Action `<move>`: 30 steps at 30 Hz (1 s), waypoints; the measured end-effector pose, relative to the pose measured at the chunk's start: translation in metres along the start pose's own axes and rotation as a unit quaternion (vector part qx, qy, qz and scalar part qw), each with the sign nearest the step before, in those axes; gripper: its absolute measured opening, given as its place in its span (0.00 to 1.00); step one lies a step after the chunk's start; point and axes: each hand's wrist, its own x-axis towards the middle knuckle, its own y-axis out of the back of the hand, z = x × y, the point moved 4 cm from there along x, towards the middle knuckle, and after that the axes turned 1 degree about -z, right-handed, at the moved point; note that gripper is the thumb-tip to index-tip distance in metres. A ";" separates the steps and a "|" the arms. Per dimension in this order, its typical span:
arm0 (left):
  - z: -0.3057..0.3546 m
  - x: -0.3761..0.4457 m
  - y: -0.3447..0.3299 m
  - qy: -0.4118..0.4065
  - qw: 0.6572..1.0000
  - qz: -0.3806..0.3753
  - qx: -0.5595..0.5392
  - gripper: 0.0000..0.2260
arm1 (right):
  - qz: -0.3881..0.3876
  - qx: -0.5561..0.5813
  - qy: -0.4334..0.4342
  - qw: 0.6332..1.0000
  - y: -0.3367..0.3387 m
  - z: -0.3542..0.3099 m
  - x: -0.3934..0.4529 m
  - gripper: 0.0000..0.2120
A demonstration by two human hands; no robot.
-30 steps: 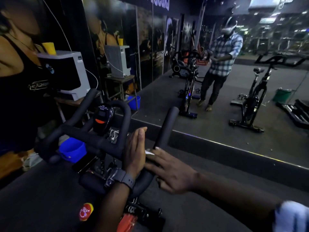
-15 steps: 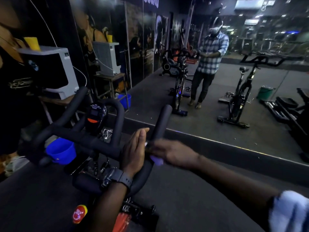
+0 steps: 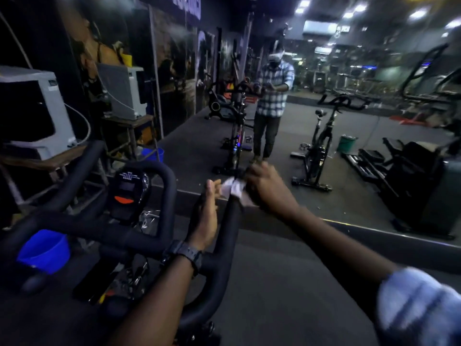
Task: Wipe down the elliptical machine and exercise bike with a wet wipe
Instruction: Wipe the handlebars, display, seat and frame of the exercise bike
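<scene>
The exercise bike's black handlebar (image 3: 224, 236) fills the lower left, with a small console (image 3: 128, 193) at its centre. My right hand (image 3: 267, 189) wraps the white wet wipe (image 3: 234, 189) around the far tip of the right handlebar prong. My left hand (image 3: 207, 216), watch on the wrist, lies with straight fingers along the inner side of that same prong, just left of the wipe. An elliptical machine (image 3: 424, 186) shows dark at the right, in the mirror.
A wall mirror ahead reflects a person, two exercise bikes (image 3: 321, 146) and a green bin (image 3: 348, 143). A blue cup (image 3: 43, 250) hangs under the left handlebar. A white cooler (image 3: 32, 113) stands on a table at the left. A blue bucket (image 3: 153, 154) sits on the floor.
My right hand slid with the wipe from the bend of the right prong up to its far tip. My left hand followed a little way up the prong.
</scene>
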 end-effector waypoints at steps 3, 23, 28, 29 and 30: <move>0.001 0.001 0.001 -0.017 1.000 -0.002 0.006 0.43 | -0.017 0.011 -0.055 0.998 0.003 0.010 0.012 0.16; -0.004 0.005 -0.020 -0.013 0.999 -0.036 -0.037 0.32 | -0.026 0.121 -0.012 0.992 -0.016 -0.040 -0.041 0.18; -0.004 0.007 -0.014 -0.013 0.999 -0.018 -0.036 0.25 | -0.020 0.146 -0.182 0.972 -0.021 0.039 0.034 0.07; -0.004 0.008 -0.014 -0.010 0.999 -0.017 -0.028 0.25 | -0.020 0.154 -0.180 0.971 -0.018 0.039 0.032 0.09; -0.004 0.009 -0.011 -0.010 1.000 -0.008 -0.023 0.25 | -0.023 0.153 -0.157 0.975 -0.018 0.031 0.029 0.10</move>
